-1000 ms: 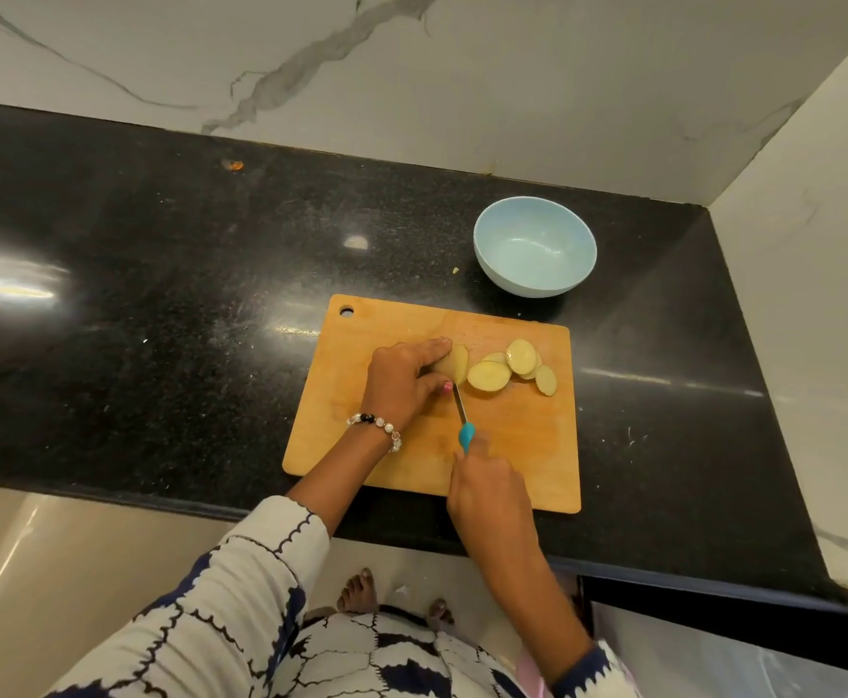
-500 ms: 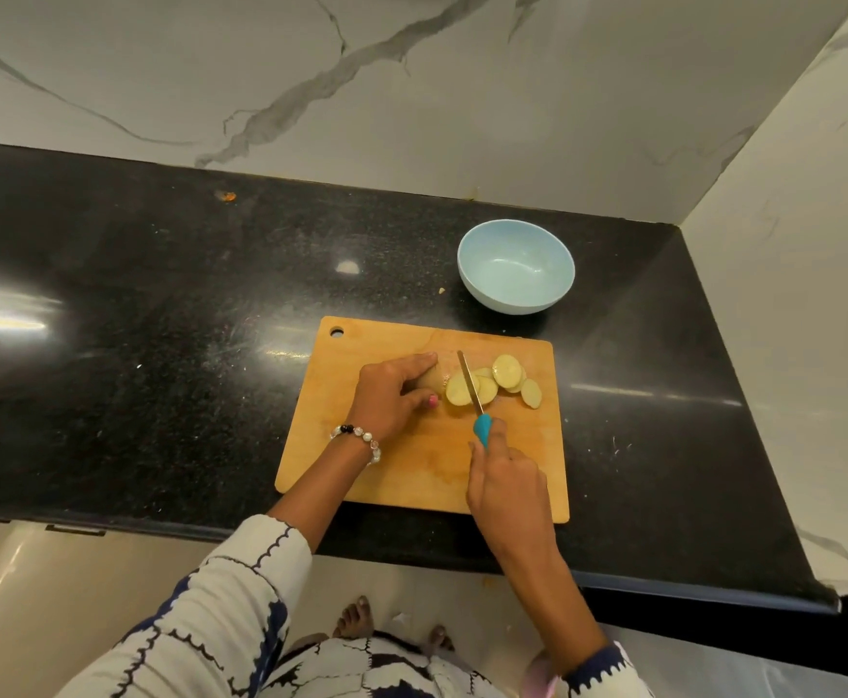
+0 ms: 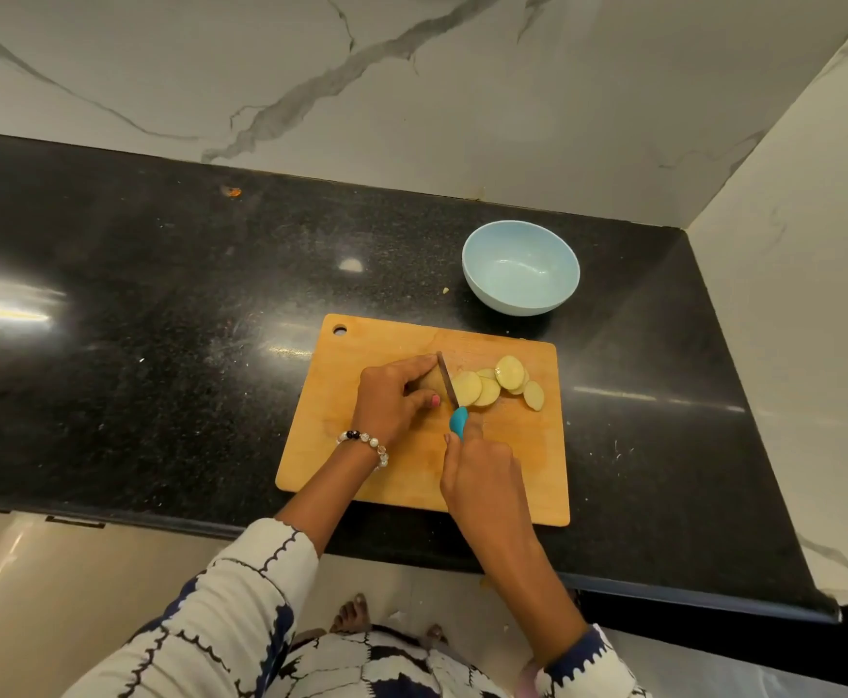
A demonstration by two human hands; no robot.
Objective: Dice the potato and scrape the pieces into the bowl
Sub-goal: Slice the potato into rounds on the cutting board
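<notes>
On the wooden cutting board [image 3: 402,476] my left hand [image 3: 392,398] holds the uncut end of the potato [image 3: 433,381], which my fingers mostly hide. My right hand [image 3: 477,471] grips a knife [image 3: 449,390] with a teal handle; its blade stands across the potato just right of my left fingertips. Several round potato slices [image 3: 492,385] lie overlapping to the right of the blade. The pale blue bowl [image 3: 520,267] sits empty on the counter behind the board's right half.
The black stone counter [image 3: 160,345] stretches far to the left and meets marble walls behind and on the right. A small orange scrap [image 3: 232,191] lies near the back wall. The counter's front edge runs just below the board.
The knife has shifted left from the cut slices onto the remaining potato piece. One more slice lies against the pile. My left hand stays on the potato end.
</notes>
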